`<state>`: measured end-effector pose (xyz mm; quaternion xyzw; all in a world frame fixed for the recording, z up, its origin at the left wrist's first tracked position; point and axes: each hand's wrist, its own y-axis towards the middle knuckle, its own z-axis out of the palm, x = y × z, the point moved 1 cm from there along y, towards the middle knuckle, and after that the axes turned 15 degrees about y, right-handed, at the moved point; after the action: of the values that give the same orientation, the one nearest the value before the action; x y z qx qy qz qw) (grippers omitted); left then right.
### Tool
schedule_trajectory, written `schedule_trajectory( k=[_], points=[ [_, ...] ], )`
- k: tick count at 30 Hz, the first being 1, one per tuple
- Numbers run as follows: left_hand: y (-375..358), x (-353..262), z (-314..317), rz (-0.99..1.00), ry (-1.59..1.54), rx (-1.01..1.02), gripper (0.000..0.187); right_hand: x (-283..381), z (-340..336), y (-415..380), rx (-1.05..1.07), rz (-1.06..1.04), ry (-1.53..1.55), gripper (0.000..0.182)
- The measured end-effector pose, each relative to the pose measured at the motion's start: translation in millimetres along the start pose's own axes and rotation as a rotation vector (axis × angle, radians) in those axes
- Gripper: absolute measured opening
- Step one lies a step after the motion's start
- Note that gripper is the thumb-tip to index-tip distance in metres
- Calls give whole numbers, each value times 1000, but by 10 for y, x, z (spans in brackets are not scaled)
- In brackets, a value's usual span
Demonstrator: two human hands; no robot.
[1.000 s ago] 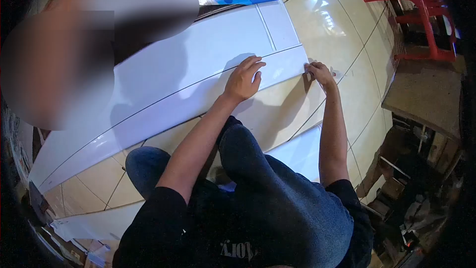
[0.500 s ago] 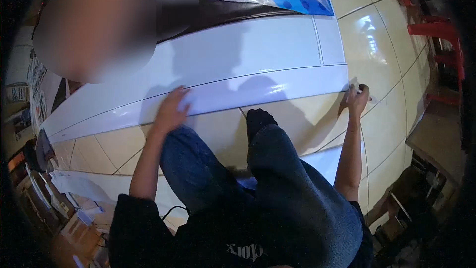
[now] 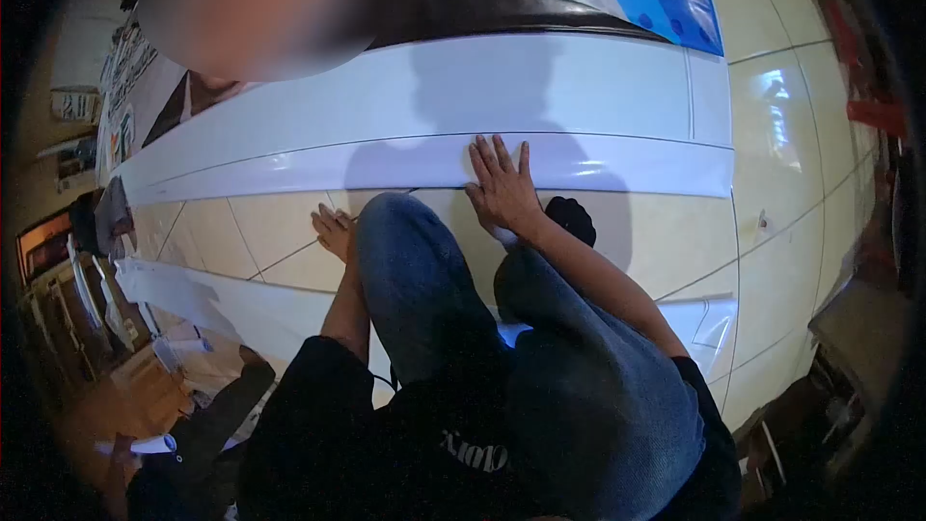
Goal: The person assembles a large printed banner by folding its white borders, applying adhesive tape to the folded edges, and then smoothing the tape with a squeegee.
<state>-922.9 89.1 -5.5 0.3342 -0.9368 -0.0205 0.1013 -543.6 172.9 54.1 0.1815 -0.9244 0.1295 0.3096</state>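
Observation:
A large glossy printed banner (image 3: 289, 150) lies over the tiled floor, with a white folded strip (image 3: 656, 174) along its near edge. My right hand (image 3: 503, 188) presses on this strip near its middle, fingers spread flat. Something small and white (image 3: 503, 234) peeks out under the heel of that palm; I cannot tell what it is. My left hand (image 3: 334, 232) rests on the cream floor tiles (image 3: 217, 232) beside my knee, just short of the strip, its fingers apart.
A second white sheet (image 3: 241, 304) stretches behind my legs. On the tiles at the right stands a small pale object (image 3: 763, 220). Red furniture (image 3: 873, 116) lines the far right. At the lower left is another person's dark-clothed leg (image 3: 227, 405), near a white roll (image 3: 149, 445).
My right hand has left the strip's right corner and moved left to its middle. My left hand has come off the banner onto the tiles. The view has shifted left.

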Motion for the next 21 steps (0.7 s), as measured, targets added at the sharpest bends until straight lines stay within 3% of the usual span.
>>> schedule_trajectory(
  k=[3,9,11,15,17,19,21],
  points=[
    [101,183,360,19,53,-37,59,-96,-19,-50,-52,45,36,68],
    [11,148,301,26,98,-66,60,-814,-464,-376,-130,241,-94,69],
    [40,200,432,21,122,-129,60,-1118,-731,-601,-250,290,-76,72],
    [53,225,364,32,107,0,58,-1804,-1118,-1090,-359,365,-141,73],
    [42,255,458,71,159,-139,57,-2126,-1268,-1276,-418,417,-181,72],
    [8,153,255,69,124,-100,57,-2347,-1430,-1429,-377,436,-223,73],
    [-14,110,182,69,104,-92,57,-2518,-1532,-1550,-485,433,-201,73]
  ],
)
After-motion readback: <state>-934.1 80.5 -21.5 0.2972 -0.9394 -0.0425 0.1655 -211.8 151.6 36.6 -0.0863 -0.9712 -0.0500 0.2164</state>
